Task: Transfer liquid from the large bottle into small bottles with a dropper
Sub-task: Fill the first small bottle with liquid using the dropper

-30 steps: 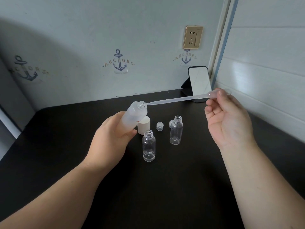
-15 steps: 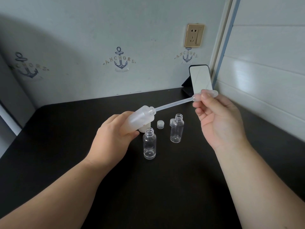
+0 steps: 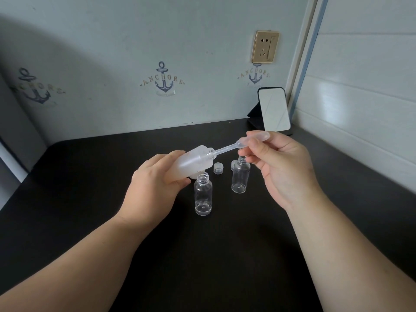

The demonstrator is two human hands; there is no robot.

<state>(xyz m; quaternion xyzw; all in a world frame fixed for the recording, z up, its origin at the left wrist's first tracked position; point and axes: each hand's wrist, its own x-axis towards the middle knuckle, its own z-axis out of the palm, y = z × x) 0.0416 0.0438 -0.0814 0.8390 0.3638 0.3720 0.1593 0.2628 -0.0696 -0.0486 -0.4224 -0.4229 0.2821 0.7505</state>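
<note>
My left hand point(image 3: 153, 188) grips the large frosted bottle point(image 3: 193, 161), tilted with its open mouth toward the right. My right hand point(image 3: 281, 167) pinches the bulb of a clear plastic dropper point(image 3: 238, 145), whose stem runs deep into the bottle's mouth. Two small clear bottles stand uncapped on the black table: one point(image 3: 203, 194) just below the large bottle, the other point(image 3: 240, 176) partly behind my right fingers.
A small clear cap point(image 3: 218, 168) lies between the two small bottles, and a white cap is mostly hidden under the large bottle. A phone point(image 3: 273, 109) leans on a stand at the back right corner. Walls close the back and right of the black table point(image 3: 90, 176).
My right hand has moved left and pushed the dropper further into the large bottle. The bottle has tilted lower in my left hand.
</note>
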